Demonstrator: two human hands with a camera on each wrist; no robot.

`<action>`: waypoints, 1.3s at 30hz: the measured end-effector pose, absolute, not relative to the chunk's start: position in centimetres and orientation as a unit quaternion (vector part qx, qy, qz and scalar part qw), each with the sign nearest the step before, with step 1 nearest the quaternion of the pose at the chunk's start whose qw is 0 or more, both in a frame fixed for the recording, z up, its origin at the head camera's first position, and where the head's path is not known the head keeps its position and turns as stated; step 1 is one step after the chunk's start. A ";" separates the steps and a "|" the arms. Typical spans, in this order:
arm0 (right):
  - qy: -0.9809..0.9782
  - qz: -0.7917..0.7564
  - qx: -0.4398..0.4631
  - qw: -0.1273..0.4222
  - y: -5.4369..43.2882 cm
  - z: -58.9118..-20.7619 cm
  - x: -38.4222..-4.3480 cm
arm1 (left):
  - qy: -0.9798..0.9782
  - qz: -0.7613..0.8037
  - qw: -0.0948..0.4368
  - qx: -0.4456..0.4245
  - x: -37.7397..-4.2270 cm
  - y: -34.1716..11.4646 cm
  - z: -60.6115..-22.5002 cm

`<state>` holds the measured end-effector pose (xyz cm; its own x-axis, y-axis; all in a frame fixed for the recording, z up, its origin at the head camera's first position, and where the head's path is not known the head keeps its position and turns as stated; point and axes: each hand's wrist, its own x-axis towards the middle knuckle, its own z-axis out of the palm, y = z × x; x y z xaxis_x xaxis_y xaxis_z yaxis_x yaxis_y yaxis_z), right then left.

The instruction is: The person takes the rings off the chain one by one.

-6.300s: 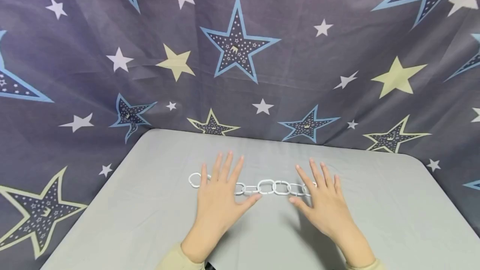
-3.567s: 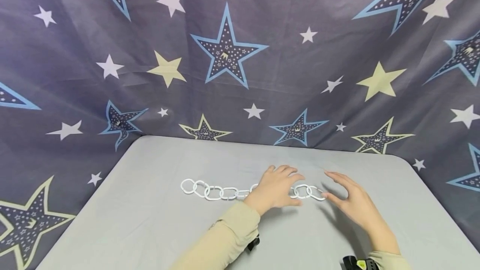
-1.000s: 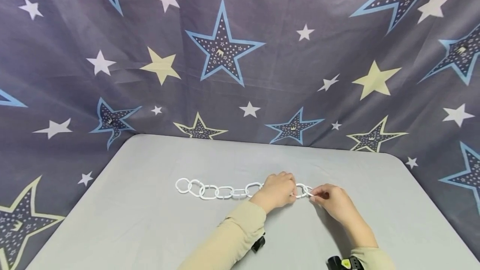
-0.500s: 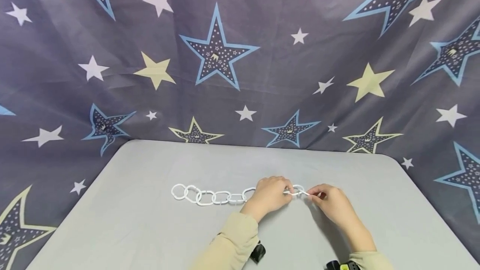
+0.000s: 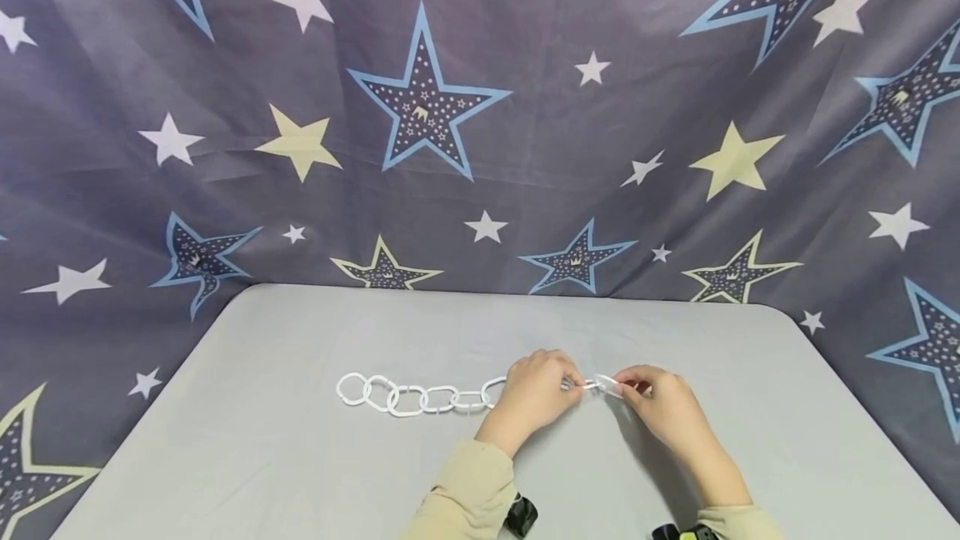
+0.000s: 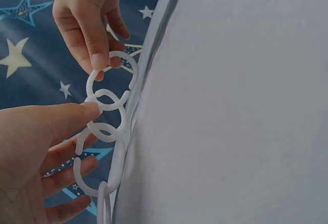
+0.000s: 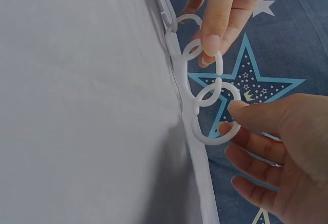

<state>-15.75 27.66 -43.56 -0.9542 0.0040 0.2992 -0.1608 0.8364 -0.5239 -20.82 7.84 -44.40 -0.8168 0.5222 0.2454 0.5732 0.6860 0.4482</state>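
My right hand (image 5: 667, 407) pinches the end link (image 7: 210, 141) of the white chain (image 5: 408, 414) between thumb and forefinger, the other fingers loosely bent. My left hand (image 5: 534, 394) pinches the next link (image 7: 220, 65) close by, and the two links hang through each other between my hands. I judge the step in hand to be working this last joint. The next move, I think, calls for a steady left pinch and a small right-hand turn, bringing a link's split to where the pair cross; too hard a tug could drag the rest along.

From my left hand the chain trails leftward, lying on the grey table (image 5: 300, 457). Its long axis runs left to right, roughly along the far edge, with the held end pointing right. That end link tilts, apparently raised off the table. Behind everything stands the star-printed cloth (image 5: 540, 157).
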 end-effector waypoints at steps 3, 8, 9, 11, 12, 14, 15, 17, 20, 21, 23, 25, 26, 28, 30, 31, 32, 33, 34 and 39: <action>-0.944 0.284 0.046 0.163 27.7 -43.6 -15.8 | -0.918 -0.264 0.053 -0.292 -20.8 7.8 -44.3; -0.938 0.290 0.054 0.183 27.4 -43.5 -15.8 | -0.917 -0.277 0.055 -0.281 -20.7 7.7 -44.4; -0.937 0.292 0.057 0.184 27.3 -43.5 -15.8 | -0.917 -0.281 0.053 -0.278 -20.6 7.7 -44.4; -0.934 0.298 0.060 0.187 27.2 -43.3 -15.8 | -0.916 -0.285 0.058 -0.275 -20.6 7.7 -44.5; -0.933 0.301 0.061 0.187 27.1 -43.2 -15.7 | -0.916 -0.286 0.061 -0.274 -20.5 7.7 -44.5; -0.932 0.306 0.061 0.184 27.1 -43.0 -15.7 | -0.917 -0.285 0.068 -0.271 -20.4 7.8 -44.6; -0.932 0.307 0.061 0.183 27.1 -43.0 -15.6 | -0.917 -0.284 0.071 -0.270 -20.4 7.9 -44.7; -0.932 0.309 0.060 0.182 27.1 -42.9 -15.6 | -0.919 -0.280 0.077 -0.268 -20.2 8.0 -44.8; -0.932 0.306 0.058 0.183 27.1 -42.9 -15.6 | -0.921 -0.275 0.083 -0.265 -20.2 8.1 -44.8; -0.931 0.308 0.060 0.186 27.1 -42.9 -15.6 | -0.921 -0.272 0.084 -0.264 -20.2 8.1 -44.8; -0.930 0.310 0.061 0.190 27.0 -42.8 -15.6 | -0.923 -0.268 0.086 -0.264 -20.2 8.1 -44.7; -0.927 0.314 0.063 0.194 26.8 -42.8 -15.5 | -0.923 -0.266 0.087 -0.264 -20.1 8.0 -44.6; -0.926 0.317 0.065 0.197 26.7 -42.8 -15.5 | -0.923 -0.267 0.086 -0.264 -20.1 8.0 -44.7; -0.923 0.319 0.067 0.203 26.5 -42.8 -15.5 | -0.922 -0.269 0.086 -0.264 -20.0 8.0 -44.6; -0.921 0.319 0.070 0.211 26.4 -42.9 -15.5 | -0.921 -0.273 0.089 -0.265 -20.0 7.9 -44.6; -0.920 0.318 0.071 0.216 26.3 -42.8 -15.5 | -0.920 -0.274 0.091 -0.264 -20.0 7.9 -44.5; -0.919 0.317 0.073 0.221 26.3 -42.8 -15.5 | -0.920 -0.275 0.094 -0.264 -20.0 7.8 -44.5; -0.919 0.316 0.074 0.226 26.2 -42.8 -15.6 | -0.919 -0.276 0.095 -0.264 -20.0 7.8 -44.5; -0.918 0.315 0.075 0.229 26.1 -42.8 -15.6 | -0.919 -0.276 0.097 -0.264 -20.0 7.8 -44.5; -0.916 0.317 0.072 0.234 25.9 -42.5 -15.4 | -0.919 -0.275 0.092 -0.266 -20.2 7.8 -44.6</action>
